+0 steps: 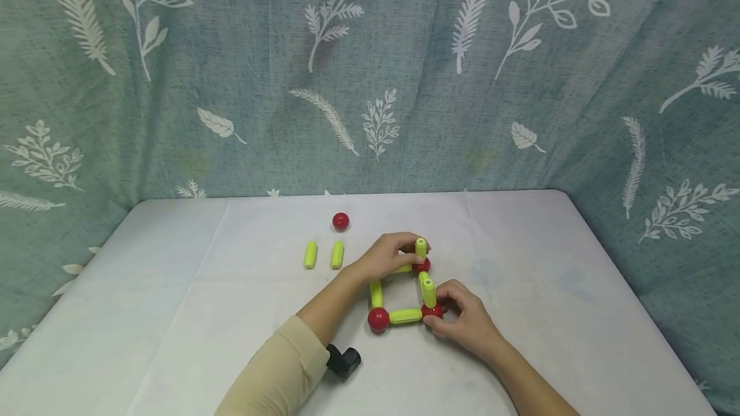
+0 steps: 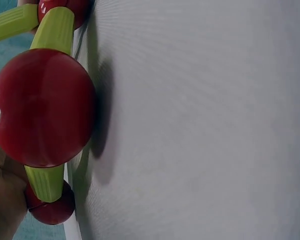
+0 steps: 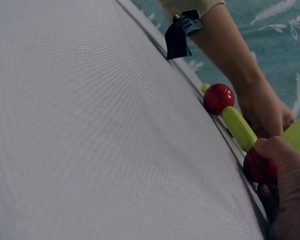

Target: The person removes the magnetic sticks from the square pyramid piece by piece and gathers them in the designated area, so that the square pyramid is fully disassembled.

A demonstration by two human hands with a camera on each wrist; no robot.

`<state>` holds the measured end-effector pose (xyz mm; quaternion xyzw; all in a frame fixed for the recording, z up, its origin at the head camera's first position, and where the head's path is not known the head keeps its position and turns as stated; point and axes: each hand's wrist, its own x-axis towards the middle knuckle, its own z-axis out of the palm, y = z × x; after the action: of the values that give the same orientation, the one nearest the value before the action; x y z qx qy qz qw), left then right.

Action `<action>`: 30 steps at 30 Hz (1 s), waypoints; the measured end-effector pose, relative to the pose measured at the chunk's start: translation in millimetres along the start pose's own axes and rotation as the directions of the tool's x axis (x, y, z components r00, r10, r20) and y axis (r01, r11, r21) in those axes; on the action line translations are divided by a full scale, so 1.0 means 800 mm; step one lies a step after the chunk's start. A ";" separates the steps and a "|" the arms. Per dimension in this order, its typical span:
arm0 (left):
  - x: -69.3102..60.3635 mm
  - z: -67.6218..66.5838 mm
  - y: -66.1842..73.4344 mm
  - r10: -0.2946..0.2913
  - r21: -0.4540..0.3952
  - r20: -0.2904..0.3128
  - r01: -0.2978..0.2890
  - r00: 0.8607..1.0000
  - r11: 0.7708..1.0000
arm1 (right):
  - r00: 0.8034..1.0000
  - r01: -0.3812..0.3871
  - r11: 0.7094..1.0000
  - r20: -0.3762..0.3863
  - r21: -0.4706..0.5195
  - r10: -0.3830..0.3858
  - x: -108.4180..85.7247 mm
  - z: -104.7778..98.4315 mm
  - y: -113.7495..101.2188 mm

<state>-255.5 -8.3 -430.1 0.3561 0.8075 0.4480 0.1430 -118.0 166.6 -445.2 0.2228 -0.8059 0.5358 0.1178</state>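
Observation:
On the table, red balls and yellow-green rods form a square frame. Its near-left ball (image 1: 378,320) stands free of both hands and looms large in the left wrist view. My right hand (image 1: 465,320) pinches the near-right ball (image 3: 260,167) between thumb and fingers; an upright rod (image 1: 429,293) rises from that ball. At the far-right corner, my left hand (image 1: 387,257) holds the red ball (image 1: 424,266), its thumb low by another upright rod (image 1: 421,248). The near rod (image 1: 406,316) joins the two front balls. My left hand and forearm hide the far-left corner.
Two loose yellow-green rods, one on the left (image 1: 311,255) and one on the right (image 1: 337,255), lie left of the frame. A loose red ball (image 1: 341,221) sits behind them. A black wrist device (image 1: 343,363) juts from my left sleeve. A leaf-patterned curtain (image 1: 260,82) hangs behind the table.

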 end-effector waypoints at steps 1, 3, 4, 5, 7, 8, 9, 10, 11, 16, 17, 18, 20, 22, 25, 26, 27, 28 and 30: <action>0.001 0.000 -0.001 -0.005 0.003 -0.001 0.005 1.000 1.000 | 1.000 -0.002 1.000 -0.001 -0.001 0.002 0.000 0.000 0.000; 0.002 0.001 -0.001 -0.022 -0.003 -0.003 0.022 1.000 1.000 | 1.000 -0.009 1.000 -0.001 -0.002 0.009 0.000 0.000 0.000; 0.002 0.001 -0.002 -0.026 -0.009 -0.005 0.026 1.000 1.000 | 1.000 -0.015 1.000 0.000 -0.003 0.015 -0.001 0.000 0.000; 0.002 0.001 -0.002 -0.036 -0.017 -0.008 0.036 0.999 0.999 | 1.000 -0.020 1.000 -0.001 -0.003 0.020 -0.001 0.001 0.000; 0.001 0.000 -0.002 -0.054 -0.031 -0.013 0.053 0.998 0.998 | 1.000 -0.031 1.000 0.002 -0.001 0.031 -0.001 0.001 -0.001; 0.001 0.000 -0.002 -0.055 -0.037 -0.016 0.055 0.998 0.998 | 0.999 -0.036 0.999 0.002 -0.001 0.036 -0.001 0.001 -0.001; 0.000 -0.001 -0.002 -0.059 -0.042 -0.021 0.058 0.998 0.997 | 0.999 -0.040 0.999 0.003 0.000 0.040 -0.001 0.001 -0.001; 0.000 -0.002 -0.001 -0.067 -0.055 -0.028 0.066 0.997 0.996 | 0.999 -0.043 0.999 0.003 0.001 0.043 -0.001 0.002 -0.001; 0.000 -0.003 0.000 -0.078 -0.075 -0.036 0.075 0.996 0.994 | 0.999 -0.044 0.999 0.003 0.000 0.044 -0.001 0.002 -0.001; 0.000 -0.014 0.004 -0.129 -0.147 -0.077 0.117 0.989 0.982 | 0.999 -0.043 0.999 0.005 0.000 0.043 0.000 0.002 -0.002; -0.001 -0.016 0.003 -0.131 -0.149 -0.081 0.118 0.988 0.982 | 0.999 -0.045 0.999 0.005 0.000 0.045 0.000 0.002 -0.002; -0.001 -0.017 0.002 -0.135 -0.142 -0.086 0.122 0.987 0.982 | 0.999 -0.046 0.999 0.006 0.000 0.046 0.000 0.002 -0.002; -0.002 -0.019 0.001 -0.140 -0.135 -0.097 0.126 0.985 0.983 | 0.999 -0.050 0.999 0.007 -0.004 0.050 0.000 0.002 -0.002; -0.004 -0.021 0.001 -0.146 -0.129 -0.104 0.133 0.984 0.983 | 0.999 -0.053 0.999 0.007 -0.007 0.053 -0.001 0.001 -0.001; -0.006 -0.025 0.000 -0.155 -0.106 -0.115 0.143 0.981 0.984 | 0.998 -0.056 0.998 0.009 -0.008 0.056 -0.001 0.001 -0.001; -0.008 -0.026 0.001 -0.157 -0.099 -0.118 0.145 0.981 0.984 | 0.998 -0.056 0.998 0.009 -0.006 0.056 -0.001 0.001 -0.001; -0.009 -0.027 0.001 -0.156 -0.091 -0.123 0.146 0.980 0.985 | 0.998 -0.056 0.998 0.009 -0.007 0.056 -0.001 0.001 -0.002; -0.010 -0.028 0.001 -0.155 -0.087 -0.128 0.144 0.980 0.986 | 0.998 -0.056 0.998 0.008 -0.006 0.056 -0.001 0.001 -0.002; -0.012 -0.031 0.001 -0.152 -0.094 -0.136 0.140 0.979 0.986 | 0.998 -0.057 0.998 0.003 -0.008 0.057 -0.001 0.001 -0.002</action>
<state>-261.7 -30.4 -416.4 0.2567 0.8201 0.4940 0.1322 -116.6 165.8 -444.4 0.2001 -0.8141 0.5355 0.1020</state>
